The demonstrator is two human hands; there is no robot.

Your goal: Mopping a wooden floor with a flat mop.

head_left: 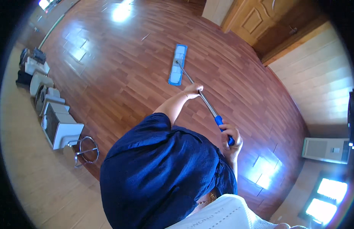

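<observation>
1. Right grip (231, 138): hand clamped around the blue handle end of the mop pole (207, 105).
2. Left grip (193, 91): hand closed on the metal pole, further down.
3. Mop head (177, 65): flat, blue, lying on the wooden floor (127, 76) ahead.
4. Door (257, 19): wooden, upper right.
5. Stool (85, 150): metal, at left.

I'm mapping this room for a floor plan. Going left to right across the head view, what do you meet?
Row of chairs → metal stool → blue mop head → left hand → right hand → white heater unit.
</observation>
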